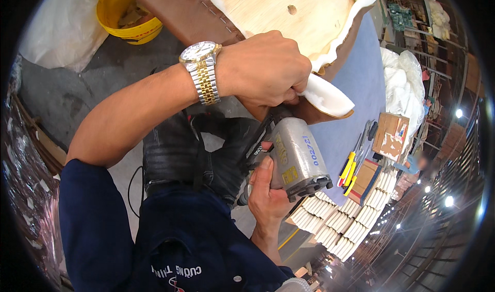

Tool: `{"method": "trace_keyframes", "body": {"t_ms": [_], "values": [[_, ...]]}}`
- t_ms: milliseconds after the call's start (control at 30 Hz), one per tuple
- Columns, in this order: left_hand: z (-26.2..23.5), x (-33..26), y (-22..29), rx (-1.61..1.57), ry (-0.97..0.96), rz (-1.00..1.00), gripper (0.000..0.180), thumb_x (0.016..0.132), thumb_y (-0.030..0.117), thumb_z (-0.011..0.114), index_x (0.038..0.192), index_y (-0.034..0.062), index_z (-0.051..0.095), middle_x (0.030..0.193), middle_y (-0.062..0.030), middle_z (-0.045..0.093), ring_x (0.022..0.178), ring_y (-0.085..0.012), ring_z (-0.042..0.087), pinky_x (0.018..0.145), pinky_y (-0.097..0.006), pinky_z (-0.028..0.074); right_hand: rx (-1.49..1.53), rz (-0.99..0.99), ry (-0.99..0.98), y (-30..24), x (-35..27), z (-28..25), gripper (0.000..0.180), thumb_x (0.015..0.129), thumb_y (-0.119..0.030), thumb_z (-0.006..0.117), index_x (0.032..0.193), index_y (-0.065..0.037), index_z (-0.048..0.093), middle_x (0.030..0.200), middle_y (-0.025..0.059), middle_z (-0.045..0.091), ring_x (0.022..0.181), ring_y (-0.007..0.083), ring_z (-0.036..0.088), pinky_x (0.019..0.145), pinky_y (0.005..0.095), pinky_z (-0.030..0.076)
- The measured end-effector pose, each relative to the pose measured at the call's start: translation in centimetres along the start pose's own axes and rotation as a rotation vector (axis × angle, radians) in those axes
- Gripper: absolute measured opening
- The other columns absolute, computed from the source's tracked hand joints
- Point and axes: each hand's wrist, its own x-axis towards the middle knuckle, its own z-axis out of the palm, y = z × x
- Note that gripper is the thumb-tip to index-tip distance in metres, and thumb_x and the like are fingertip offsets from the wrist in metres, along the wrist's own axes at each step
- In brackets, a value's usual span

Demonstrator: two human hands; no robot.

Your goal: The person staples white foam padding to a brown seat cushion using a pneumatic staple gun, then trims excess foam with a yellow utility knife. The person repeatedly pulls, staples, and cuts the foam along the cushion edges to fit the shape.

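Observation:
My left hand (263, 67), with a silver and gold watch (202, 67) on its wrist, is closed on the edge of a brown leather cover (315, 115) backed with white padding (330, 95). That cover wraps a pale plywood panel (278, 5), and a row of staples runs along its far left side. In my right hand (270, 196) is a metal-bodied staple gun (299, 155), gripped by its handle. The gun's nose is just below my left fingers, at the leather, which partly hides the contact.
The panel lies on a blue-grey table surface (356, 80). Pliers and cutters with yellow handles (350, 171) rest at right, near a worn cardboard box (390, 135) and stacked staple strips (335, 220). A yellow bucket (136, 33) and a white plastic bag (64, 26) stand on the floor at far left.

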Motion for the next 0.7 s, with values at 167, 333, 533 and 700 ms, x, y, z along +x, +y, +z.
{"method": "trace_keyframes", "body": {"t_ms": [167,333,533,700], "values": [[0.1,-0.3,0.2,-0.024,-0.017,-0.031,0.012,0.079,0.016,0.078,0.087,0.0073,0.082,0.074,-0.0156,0.072,0.072,-0.0333,0.072,0.067,-0.041,0.056,-0.093,0.109,-0.081,-2.3,0.5,-0.6,0.044,0.097,0.006,0.063,0.138,0.003,0.047,0.115,0.0155,0.071,0.087,0.0159,0.066,0.077,0.0299,0.053],[0.3,-0.2,0.5,-0.015,-0.069,0.009,0.013,0.081,0.018,0.077,0.086,0.0066,0.08,0.078,-0.0151,0.072,0.076,-0.0344,0.071,0.07,-0.042,0.056,0.044,0.294,-0.072,-3.4,1.2,-1.4,0.025,0.103,-0.003,0.057,0.126,0.005,0.058,0.097,0.0092,0.07,0.058,0.0072,0.055,0.053,0.0224,0.045],[-0.7,0.2,-0.5,0.02,-0.181,-0.071,0.023,0.086,0.029,0.077,0.085,0.0055,0.076,0.082,-0.0131,0.07,0.08,-0.0361,0.067,0.07,-0.042,0.051,0.224,0.168,-0.164,-1.4,1.6,-2.0,0.03,0.102,-0.003,0.059,0.13,0.007,0.056,0.102,0.0128,0.071,0.058,0.0078,0.055,0.051,0.0243,0.045],[-1.3,0.3,1.1,-0.033,-0.186,-0.134,0.05,0.086,0.048,0.08,0.096,-0.0007,0.076,0.09,-0.0173,0.07,0.083,-0.0341,0.067,0.073,-0.04,0.052,0.333,0.135,-0.222,1.4,-2.0,-5.7,0.036,0.101,-0.001,0.06,0.135,0.008,0.053,0.115,0.0163,0.073,0.06,0.0083,0.057,0.054,0.0244,0.048]]}}
